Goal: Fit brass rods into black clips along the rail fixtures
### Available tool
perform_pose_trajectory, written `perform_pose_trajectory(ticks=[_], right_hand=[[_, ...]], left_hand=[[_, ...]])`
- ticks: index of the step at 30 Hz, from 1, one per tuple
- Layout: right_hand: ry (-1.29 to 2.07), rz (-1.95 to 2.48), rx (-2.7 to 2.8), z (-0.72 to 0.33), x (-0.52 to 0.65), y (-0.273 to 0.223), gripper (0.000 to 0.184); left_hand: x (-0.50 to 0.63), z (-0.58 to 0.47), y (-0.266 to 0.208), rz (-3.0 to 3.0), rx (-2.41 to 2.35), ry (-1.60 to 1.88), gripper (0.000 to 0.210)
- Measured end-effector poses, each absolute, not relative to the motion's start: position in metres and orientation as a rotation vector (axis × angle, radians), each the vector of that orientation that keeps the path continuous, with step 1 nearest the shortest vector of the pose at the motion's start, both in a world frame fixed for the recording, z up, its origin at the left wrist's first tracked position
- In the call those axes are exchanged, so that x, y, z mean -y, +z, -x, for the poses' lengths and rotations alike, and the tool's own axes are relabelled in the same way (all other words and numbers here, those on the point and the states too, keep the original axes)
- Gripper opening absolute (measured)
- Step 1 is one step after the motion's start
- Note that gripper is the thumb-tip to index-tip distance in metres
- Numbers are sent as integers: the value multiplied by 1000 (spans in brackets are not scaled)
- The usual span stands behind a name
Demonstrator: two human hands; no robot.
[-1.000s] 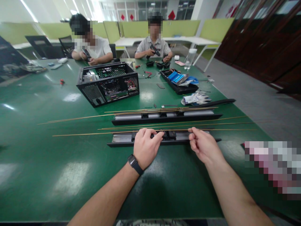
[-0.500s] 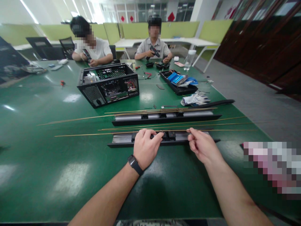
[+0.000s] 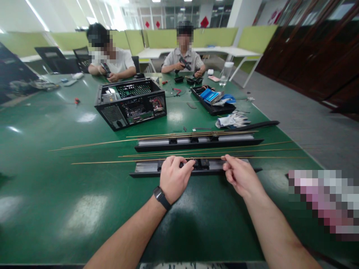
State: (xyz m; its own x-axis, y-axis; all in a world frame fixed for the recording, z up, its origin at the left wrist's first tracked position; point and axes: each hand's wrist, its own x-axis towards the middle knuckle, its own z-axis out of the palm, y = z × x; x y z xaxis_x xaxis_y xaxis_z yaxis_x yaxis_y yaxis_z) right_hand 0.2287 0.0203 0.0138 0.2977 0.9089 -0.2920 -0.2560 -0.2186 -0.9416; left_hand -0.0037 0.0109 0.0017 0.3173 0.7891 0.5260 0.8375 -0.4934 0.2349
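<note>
My left hand (image 3: 177,180) is closed over a black block on the near rail (image 3: 146,166), a long channel with a black edge and silvery inside. Its fingers hide part of the block, and another black block (image 3: 205,163) sits just to the right. To the right, my right hand (image 3: 242,175) pinches a thin brass-coloured rod (image 3: 95,163) between thumb and forefinger. This rod runs lengthwise along the near rail, passing my left fingertips. More thin rods (image 3: 157,153) lie between the near rail and a similar far rail (image 3: 238,138).
Beyond the rails stand an open black computer case (image 3: 130,108) and a black tray (image 3: 221,108) with blue items. White gloves (image 3: 232,120) lie by a black strip (image 3: 263,124). Two people sit across the green table (image 3: 64,194). A clear bottle (image 3: 226,73) stands far right.
The rod pinched in my right hand has shifted slightly to the right. Both hands keep nearly the same place. The whole view has tilted a little.
</note>
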Motion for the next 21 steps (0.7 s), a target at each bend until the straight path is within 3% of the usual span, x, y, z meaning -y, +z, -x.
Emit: perform_pose_trajectory(ticks=[21], right_hand=[[1219,1333,608,-230,-22,10,34]], left_hand=[[-11,3,2,2502,1553,-915,24]])
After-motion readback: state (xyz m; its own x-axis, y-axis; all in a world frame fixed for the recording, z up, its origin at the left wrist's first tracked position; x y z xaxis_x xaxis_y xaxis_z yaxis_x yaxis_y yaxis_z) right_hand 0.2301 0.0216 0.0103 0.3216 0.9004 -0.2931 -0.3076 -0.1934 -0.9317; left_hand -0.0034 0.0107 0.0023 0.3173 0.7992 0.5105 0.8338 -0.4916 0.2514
